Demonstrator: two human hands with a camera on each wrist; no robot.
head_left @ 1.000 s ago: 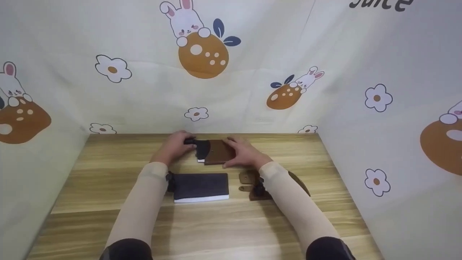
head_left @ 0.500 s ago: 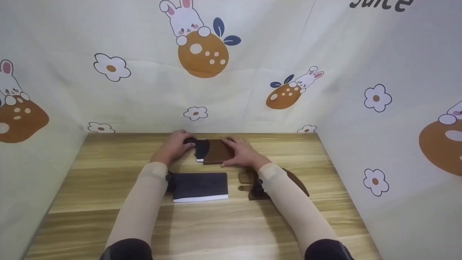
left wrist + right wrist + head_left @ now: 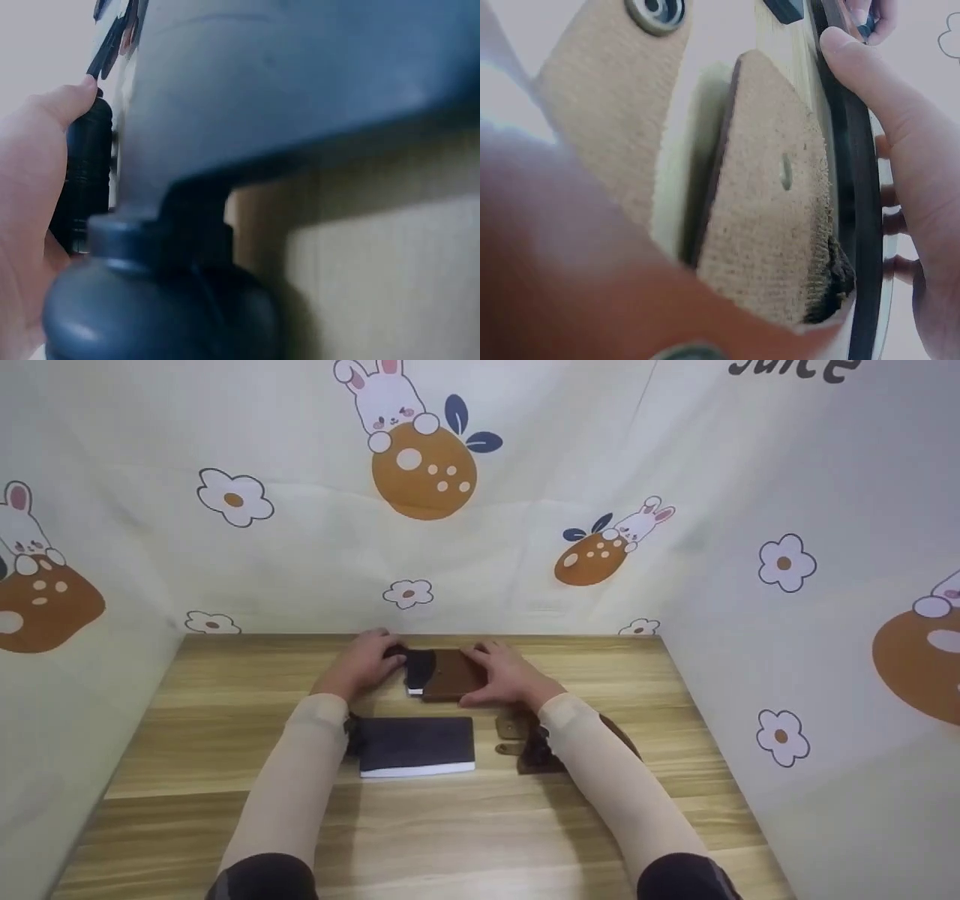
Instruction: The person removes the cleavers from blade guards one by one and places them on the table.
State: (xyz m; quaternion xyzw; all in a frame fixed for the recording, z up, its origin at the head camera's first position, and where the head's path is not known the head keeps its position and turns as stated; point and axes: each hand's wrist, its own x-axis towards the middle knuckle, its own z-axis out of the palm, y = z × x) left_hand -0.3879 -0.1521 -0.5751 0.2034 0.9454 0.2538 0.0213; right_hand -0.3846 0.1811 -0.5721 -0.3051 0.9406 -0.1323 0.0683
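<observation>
At the back of the wooden table, my left hand [image 3: 364, 664] grips the black handle [image 3: 90, 165] of a cleaver [image 3: 420, 666]. Part of its dark blade, with a pale strip at the lower edge, shows outside a brown leather sheath [image 3: 450, 675]; the sheath covers the rest. My right hand [image 3: 512, 675] holds the sheath's right end, thumb on the near edge and fingers along the far one. In the right wrist view the sheath's dark edge [image 3: 864, 225] runs beside the thumb.
A second dark cleaver [image 3: 416, 744] with a pale edge lies nearer, its handle under the left wrist. Another brown leather sheath [image 3: 534, 763], with snap straps [image 3: 511, 727], lies partly hidden beneath the right forearm. A patterned cloth [image 3: 300, 547] rises behind the table.
</observation>
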